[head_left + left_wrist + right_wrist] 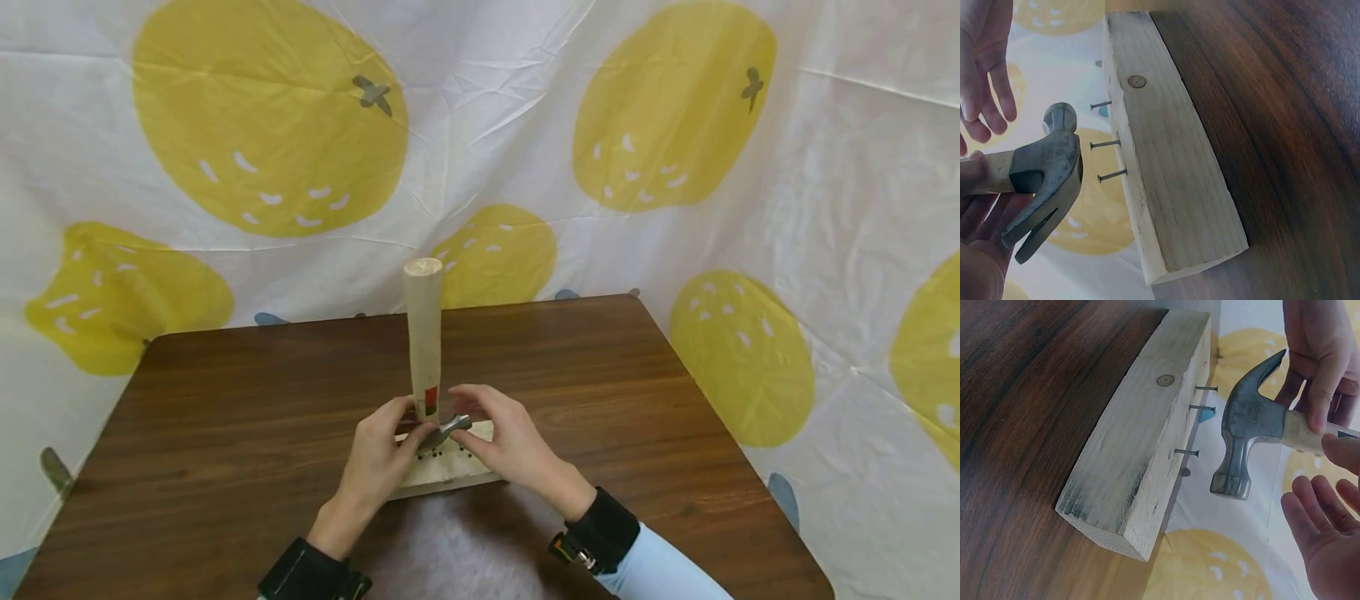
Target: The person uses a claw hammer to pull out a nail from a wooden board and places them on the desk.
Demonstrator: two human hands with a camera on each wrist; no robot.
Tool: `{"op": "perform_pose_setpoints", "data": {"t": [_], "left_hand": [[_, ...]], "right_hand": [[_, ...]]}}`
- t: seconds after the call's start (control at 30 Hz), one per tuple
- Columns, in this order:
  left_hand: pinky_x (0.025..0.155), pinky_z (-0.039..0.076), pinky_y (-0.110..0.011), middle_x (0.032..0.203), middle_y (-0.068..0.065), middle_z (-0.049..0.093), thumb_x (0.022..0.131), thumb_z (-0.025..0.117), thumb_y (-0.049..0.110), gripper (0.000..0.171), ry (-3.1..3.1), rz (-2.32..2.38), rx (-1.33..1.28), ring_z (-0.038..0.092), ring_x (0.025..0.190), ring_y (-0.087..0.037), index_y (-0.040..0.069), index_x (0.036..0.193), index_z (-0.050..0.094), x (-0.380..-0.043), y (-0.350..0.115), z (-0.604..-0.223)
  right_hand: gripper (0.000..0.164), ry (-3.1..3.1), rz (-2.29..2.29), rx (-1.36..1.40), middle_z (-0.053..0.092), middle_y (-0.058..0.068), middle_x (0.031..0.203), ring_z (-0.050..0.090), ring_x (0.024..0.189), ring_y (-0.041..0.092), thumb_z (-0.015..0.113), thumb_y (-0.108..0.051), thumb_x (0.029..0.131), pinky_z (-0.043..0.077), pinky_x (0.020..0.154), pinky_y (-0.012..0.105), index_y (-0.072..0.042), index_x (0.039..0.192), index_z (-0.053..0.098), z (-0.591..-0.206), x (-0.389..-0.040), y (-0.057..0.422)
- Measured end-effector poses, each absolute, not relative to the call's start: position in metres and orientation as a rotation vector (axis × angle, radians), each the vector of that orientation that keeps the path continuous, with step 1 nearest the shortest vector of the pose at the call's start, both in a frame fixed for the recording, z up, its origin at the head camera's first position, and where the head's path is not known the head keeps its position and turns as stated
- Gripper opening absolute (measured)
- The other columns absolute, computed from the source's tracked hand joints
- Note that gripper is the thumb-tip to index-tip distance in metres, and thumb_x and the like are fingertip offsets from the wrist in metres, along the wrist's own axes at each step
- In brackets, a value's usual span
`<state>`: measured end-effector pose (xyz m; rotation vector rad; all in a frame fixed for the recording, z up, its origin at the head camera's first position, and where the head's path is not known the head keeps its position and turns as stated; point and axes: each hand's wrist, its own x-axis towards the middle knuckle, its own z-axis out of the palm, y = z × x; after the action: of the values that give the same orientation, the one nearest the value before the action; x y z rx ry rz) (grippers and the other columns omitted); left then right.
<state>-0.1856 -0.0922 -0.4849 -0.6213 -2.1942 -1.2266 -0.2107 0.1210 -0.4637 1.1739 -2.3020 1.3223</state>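
A claw hammer (424, 342) stands with its pale wooden handle pointing up and its steel head (1249, 415) low, close over a wooden block. My left hand (378, 454) grips the handle just beside the head, its thumb laid along the wood. On the other side of the hammer my right hand (517, 442) has its fingers loosely spread, with the thumb overlapping the handle in the right wrist view. The block (1169, 150) lies on the table. Three nails (1105, 144) stick out of its upper face, apart from the hammer head in both wrist views.
The dark brown wooden table (247, 433) has rounded far corners. Behind and beside it hangs a white cloth (480, 125) printed with yellow fruit. A round knot (1137, 82) marks the side of the block. Black bands (607, 529) circle both wrists.
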Motion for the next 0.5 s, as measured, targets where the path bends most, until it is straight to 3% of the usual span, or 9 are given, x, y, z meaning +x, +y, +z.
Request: {"op": "perform_pose_setpoints", "data": {"t": [0.3, 0.5], "left_hand": [[0.067, 0.061, -0.030, 0.098, -0.014, 0.071, 0.079, 0.083, -0.010, 0.034, -2.163, -1.255, -0.631, 0.074, 0.084, -0.026, -0.002, 0.109, 0.069, -0.1865, -0.0876, -0.4818], [0.065, 0.061, -0.029, 0.097, -0.014, 0.072, 0.078, 0.083, -0.011, 0.035, -2.146, -1.261, -0.650, 0.074, 0.081, -0.025, -0.002, 0.108, 0.069, -0.1862, -0.0848, -0.4803]], "right_hand": [[0.056, -2.302, 1.220, 1.194, 0.065, 0.012, 0.113, 0.068, 0.103, 0.026, 0.083, -0.001, 0.086, 0.059, 0.086, 0.039, -0.001, 0.136, 0.057, -0.4644, -0.2109, 0.1158], [0.054, -2.312, 1.230, 1.214, 0.064, 0.014, 0.113, 0.067, 0.104, 0.029, 0.081, -0.002, 0.088, 0.059, 0.085, 0.044, 0.000, 0.136, 0.054, -0.4667, -0.2088, 0.1121]]}}
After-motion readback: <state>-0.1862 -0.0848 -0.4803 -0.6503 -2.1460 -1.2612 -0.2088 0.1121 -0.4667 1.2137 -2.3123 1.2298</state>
